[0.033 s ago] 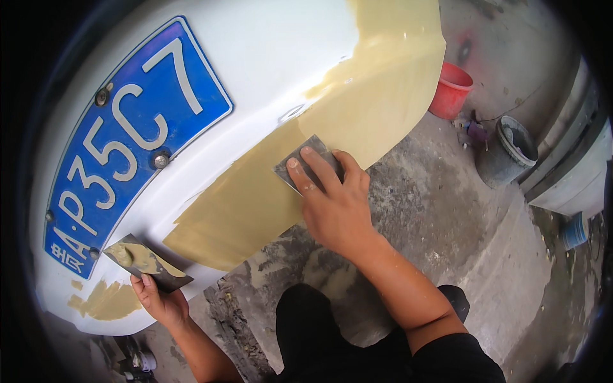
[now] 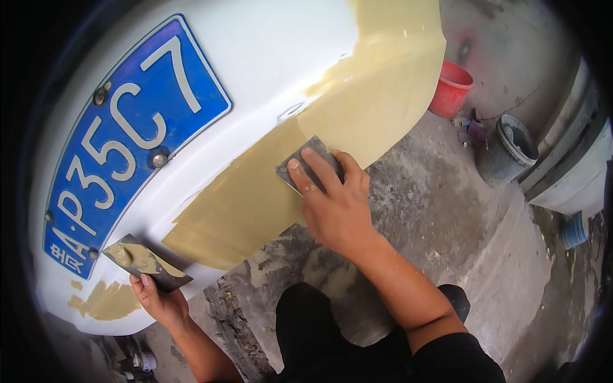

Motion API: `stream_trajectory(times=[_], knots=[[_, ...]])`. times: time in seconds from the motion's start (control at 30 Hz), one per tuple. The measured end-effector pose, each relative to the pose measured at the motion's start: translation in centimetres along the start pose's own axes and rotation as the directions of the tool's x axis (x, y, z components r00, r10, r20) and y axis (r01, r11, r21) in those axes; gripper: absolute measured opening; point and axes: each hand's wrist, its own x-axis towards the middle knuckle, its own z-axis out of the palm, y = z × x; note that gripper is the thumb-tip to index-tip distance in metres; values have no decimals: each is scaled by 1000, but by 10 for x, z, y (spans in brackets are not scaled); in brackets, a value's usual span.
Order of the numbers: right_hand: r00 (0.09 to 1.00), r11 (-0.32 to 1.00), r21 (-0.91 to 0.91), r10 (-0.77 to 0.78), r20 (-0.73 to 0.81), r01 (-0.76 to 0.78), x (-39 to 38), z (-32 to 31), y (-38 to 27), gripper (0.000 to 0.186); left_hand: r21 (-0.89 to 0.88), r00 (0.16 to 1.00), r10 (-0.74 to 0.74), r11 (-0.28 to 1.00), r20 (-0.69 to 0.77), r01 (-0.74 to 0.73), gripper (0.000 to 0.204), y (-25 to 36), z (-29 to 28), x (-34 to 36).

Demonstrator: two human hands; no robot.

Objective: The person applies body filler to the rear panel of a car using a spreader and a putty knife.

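My right hand [image 2: 338, 204] grips a flat grey metal scraper [image 2: 287, 166], fingertips pressed on its back, over a band of beige filler [image 2: 223, 210] on the white curved car panel [image 2: 268, 57]. Lower left, my left hand [image 2: 159, 297] holds a dark flat plate [image 2: 172, 274] with a lump of beige paste [image 2: 128, 255] on it. The plate is just beside the lower end of a blue licence plate [image 2: 134, 127] fixed to the panel. A smaller beige patch [image 2: 105, 303] lies below that end. Filler also covers the panel's right part.
At the right on the stained concrete floor [image 2: 485, 255] stand a red bucket [image 2: 450, 96], a grey bucket [image 2: 504, 159] and a small blue container [image 2: 575, 231]. Pale panels [image 2: 575, 166] line the right side. My dark-clothed knees [image 2: 303, 319] show below, and small dark items [image 2: 128, 354] lie bottom left.
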Motion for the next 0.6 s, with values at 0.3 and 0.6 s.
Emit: stream_trajectory(times=[0.3, 0.6], knots=[[1000, 1000, 14, 5, 11, -5, -38, 23, 12, 54, 25, 1000, 3, 1000, 21, -4, 38, -2, -8, 1], [997, 999, 38, 28, 68, -31, -82, 47, 23, 54, 30, 1000, 12, 999, -24, -12, 37, -2, -11, 2]])
